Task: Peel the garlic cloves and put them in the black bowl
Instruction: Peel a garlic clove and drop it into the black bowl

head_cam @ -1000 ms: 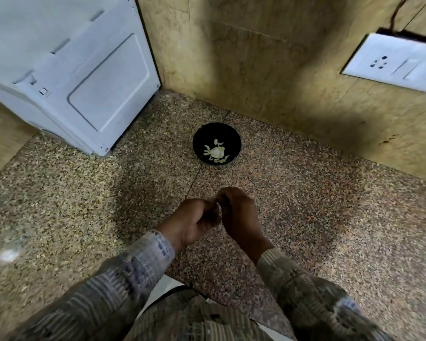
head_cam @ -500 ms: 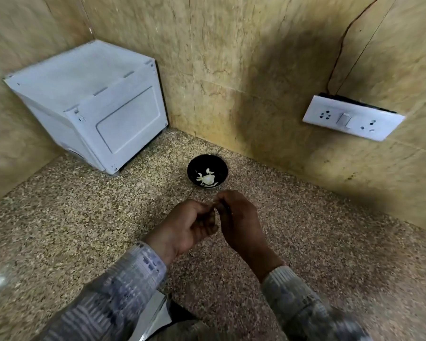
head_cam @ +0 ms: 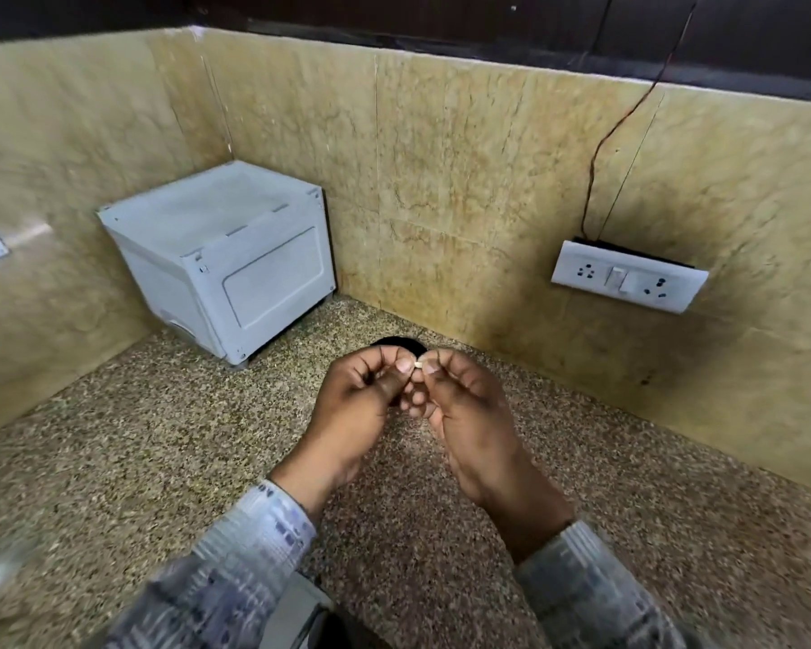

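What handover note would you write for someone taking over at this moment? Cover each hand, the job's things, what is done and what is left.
Left hand: pinches the clove at its fingertips.
Right hand: pinches the same clove from the other side.
Bowl: on the counter behind the hands, mostly hidden; contents unseen.
Done: clove in hand, not yet in the bowl.
Left: finish peeling, drop it in the bowl.

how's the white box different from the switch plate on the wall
The white box stands on the counter in the corner; the switch plate is fixed to the wall. The box is bulky, the plate thin and flat. A dark wire runs up from the plate, not the box. Both are whitish and rectangular.
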`<state>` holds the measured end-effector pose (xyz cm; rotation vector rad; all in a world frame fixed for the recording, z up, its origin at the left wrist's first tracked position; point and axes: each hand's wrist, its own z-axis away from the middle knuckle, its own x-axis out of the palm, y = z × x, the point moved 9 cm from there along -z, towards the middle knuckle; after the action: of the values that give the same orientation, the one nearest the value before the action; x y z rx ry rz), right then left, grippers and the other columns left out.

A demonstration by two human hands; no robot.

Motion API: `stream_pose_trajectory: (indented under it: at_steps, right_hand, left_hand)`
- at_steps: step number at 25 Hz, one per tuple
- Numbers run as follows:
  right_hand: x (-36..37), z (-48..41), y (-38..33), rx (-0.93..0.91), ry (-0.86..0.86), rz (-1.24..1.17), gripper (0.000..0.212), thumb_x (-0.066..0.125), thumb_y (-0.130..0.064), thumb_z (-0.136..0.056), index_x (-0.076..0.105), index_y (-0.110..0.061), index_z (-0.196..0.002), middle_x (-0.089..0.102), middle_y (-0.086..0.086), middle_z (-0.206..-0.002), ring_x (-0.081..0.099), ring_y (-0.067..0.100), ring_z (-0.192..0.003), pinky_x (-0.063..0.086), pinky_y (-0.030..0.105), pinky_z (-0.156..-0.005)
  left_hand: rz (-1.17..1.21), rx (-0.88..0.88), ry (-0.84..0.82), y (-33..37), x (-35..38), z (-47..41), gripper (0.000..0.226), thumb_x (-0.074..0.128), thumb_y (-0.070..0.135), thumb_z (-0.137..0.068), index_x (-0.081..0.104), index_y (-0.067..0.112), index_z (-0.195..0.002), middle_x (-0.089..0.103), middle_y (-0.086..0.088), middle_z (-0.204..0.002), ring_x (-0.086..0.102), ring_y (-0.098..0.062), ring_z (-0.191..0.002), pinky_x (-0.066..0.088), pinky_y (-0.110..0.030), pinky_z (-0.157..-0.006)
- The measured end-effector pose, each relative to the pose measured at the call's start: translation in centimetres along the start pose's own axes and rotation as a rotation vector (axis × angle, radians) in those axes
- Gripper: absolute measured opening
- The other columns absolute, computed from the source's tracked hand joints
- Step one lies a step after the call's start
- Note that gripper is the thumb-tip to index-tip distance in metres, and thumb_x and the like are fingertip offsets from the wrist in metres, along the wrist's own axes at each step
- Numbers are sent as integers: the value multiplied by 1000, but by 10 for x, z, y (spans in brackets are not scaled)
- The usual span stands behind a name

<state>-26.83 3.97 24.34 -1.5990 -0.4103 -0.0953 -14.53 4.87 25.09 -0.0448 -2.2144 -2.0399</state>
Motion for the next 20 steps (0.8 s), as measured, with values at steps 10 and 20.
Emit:
stream_pose_trajectory:
  at_steps: [10, 20]
  right_hand:
    - [6, 22, -30, 112, 95, -189, 14, 64, -7, -99, 74, -5, -108, 72, 12, -92, 64, 17, -81, 55, 30, -74]
    - [-1, 32, -80, -345, 141, 469, 13, 67, -11, -98, 75, -20, -100, 77, -4, -92, 71, 8, -83, 59, 25, -75]
  left_hand:
    - [63, 36, 73, 40, 20, 27, 20, 55, 9, -103, 72, 12, -94, 70, -1, -79, 60, -9, -71, 51, -23, -63]
    - [157, -100, 102, 46, 23, 30, 22, 50, 4, -98, 68, 10, -87, 61, -7, -73, 53, -15, -64, 40, -31, -57]
